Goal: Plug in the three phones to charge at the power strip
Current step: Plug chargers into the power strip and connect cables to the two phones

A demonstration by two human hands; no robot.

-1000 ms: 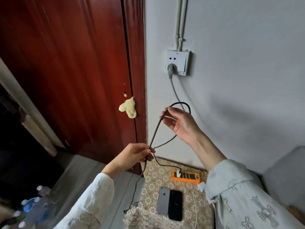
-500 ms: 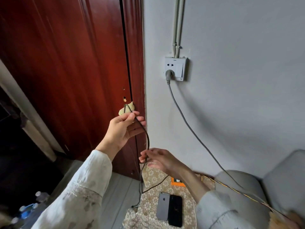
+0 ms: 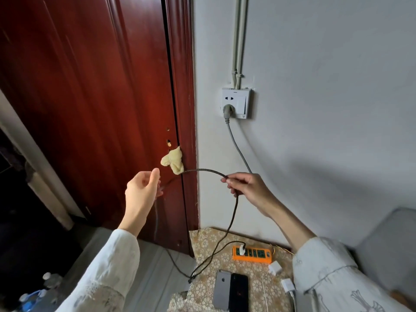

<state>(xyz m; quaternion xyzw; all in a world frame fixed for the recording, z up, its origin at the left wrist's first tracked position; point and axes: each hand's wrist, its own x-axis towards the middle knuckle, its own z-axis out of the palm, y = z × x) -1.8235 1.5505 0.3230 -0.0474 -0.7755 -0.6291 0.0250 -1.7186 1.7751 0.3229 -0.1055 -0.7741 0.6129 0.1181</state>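
A black braided charging cable (image 3: 202,170) arcs between my hands in front of the door edge. My left hand (image 3: 141,190) pinches one part of it, and the loose end hangs below that hand. My right hand (image 3: 249,188) grips it further along. From there the cable drops to a white plug (image 3: 242,249) in the orange power strip (image 3: 258,255). A grey phone (image 3: 221,289) and a black phone (image 3: 239,291) lie side by side in front of the strip. Only two phones show.
The strip and phones rest on a floral-patterned cloth (image 3: 209,242). Two white chargers (image 3: 275,267) lie to the strip's right. A wall socket (image 3: 235,102) holds a grey plug. A yellow cloth (image 3: 173,162) hangs on the red-brown door (image 3: 90,97). A grey sofa (image 3: 382,244) stands at the right; water bottles (image 3: 33,296) stand at the lower left.
My right hand rose from near the table to chest height on the right. My left hand dropped below the yellow cloth. The cable now spans between them.
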